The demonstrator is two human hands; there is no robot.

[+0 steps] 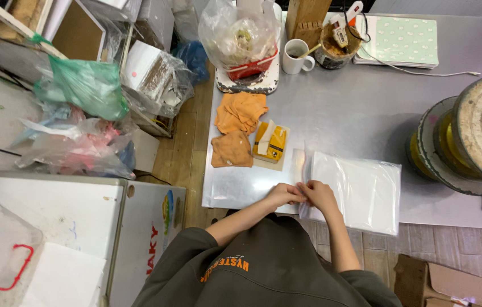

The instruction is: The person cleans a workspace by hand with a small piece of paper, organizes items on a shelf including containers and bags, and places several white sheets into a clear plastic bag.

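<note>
Bare metal table (354,96) is lying open beyond the stack of clear plastic bags (363,190). Left of the stack, a yellow box (271,142) and orange cloths (240,113) are crowding the way; right of it, round wheels (468,136) are blocking passage.

Dressed in a dark olive-grey sweatshirt (264,267), loose and soft, filling the frame from 5 to 7 o'clock. Marked with orange lettering across the chest. Sleeves pushed up past the elbows, bunched in thick folds, forearms left bare. Two bare hands, left hand (284,194) and right hand (319,195), without gloves, rings or watch in view.
</note>
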